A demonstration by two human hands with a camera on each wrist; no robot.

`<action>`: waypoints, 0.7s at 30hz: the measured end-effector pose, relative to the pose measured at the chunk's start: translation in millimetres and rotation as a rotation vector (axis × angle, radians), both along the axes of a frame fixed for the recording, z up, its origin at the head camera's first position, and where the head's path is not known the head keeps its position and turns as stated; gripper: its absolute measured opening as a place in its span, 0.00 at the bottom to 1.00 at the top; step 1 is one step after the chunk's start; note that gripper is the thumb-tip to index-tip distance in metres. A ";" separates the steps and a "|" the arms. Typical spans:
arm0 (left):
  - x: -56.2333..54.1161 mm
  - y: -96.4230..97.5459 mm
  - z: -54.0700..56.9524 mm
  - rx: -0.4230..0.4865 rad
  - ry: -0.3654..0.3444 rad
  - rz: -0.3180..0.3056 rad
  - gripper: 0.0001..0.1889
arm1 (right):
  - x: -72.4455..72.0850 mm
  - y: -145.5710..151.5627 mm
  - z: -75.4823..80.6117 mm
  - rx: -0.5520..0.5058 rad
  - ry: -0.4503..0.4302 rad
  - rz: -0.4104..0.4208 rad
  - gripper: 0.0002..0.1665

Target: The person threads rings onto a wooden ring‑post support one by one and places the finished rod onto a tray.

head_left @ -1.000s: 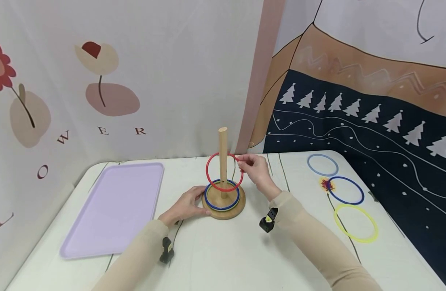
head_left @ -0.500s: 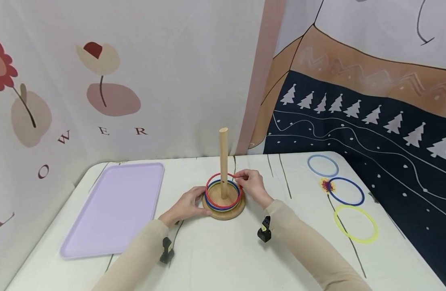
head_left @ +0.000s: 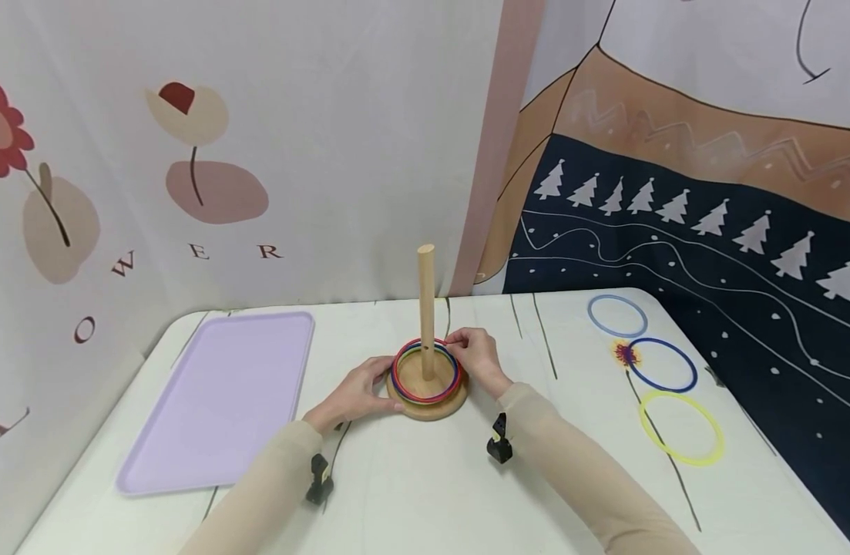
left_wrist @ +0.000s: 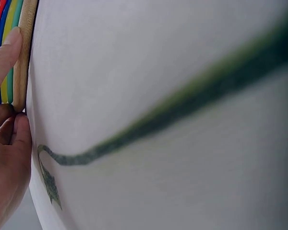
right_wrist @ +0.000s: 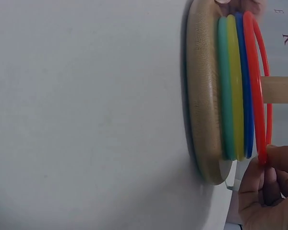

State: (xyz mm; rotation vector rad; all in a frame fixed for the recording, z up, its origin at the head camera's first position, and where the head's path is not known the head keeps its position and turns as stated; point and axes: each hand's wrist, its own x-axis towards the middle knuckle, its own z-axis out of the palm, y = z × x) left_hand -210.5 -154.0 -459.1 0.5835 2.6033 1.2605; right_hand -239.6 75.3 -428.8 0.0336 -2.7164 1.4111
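A wooden ring-toss stand [head_left: 426,301] with an upright post and round base stands on the table. In the right wrist view a green ring [right_wrist: 226,96], a yellow ring [right_wrist: 236,96] and a blue ring [right_wrist: 246,105] lie stacked round the post on the base. Over them a red ring [right_wrist: 252,72] circles the post, slightly tilted, its hand-held side a little off the stack. My right hand [head_left: 478,359] pinches this ring between thumb and fingers at its right side. My left hand [head_left: 355,393] grips the base at its left, thumb along the front edge.
A purple tray [head_left: 223,401] lies on the left of the table [head_left: 438,493]. To the right lie a light blue ring [head_left: 596,329], a dark blue ring [head_left: 681,388] and a yellow ring [head_left: 705,461]. Printed curtains [head_left: 355,154] stand behind the table.
My right hand has lowered the red ring along the post, from well above the stack down to it. My left hand has stayed on the base.
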 end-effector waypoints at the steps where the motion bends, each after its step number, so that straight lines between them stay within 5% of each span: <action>1: 0.0 0.1 0.0 0.002 0.000 0.000 0.46 | -0.3 -0.1 -0.7 0.004 0.002 0.003 0.02; 21: 0.3 0.9 -0.4 -0.005 -0.018 0.024 0.45 | -1.6 -3.2 -5.9 0.002 0.010 0.003 0.02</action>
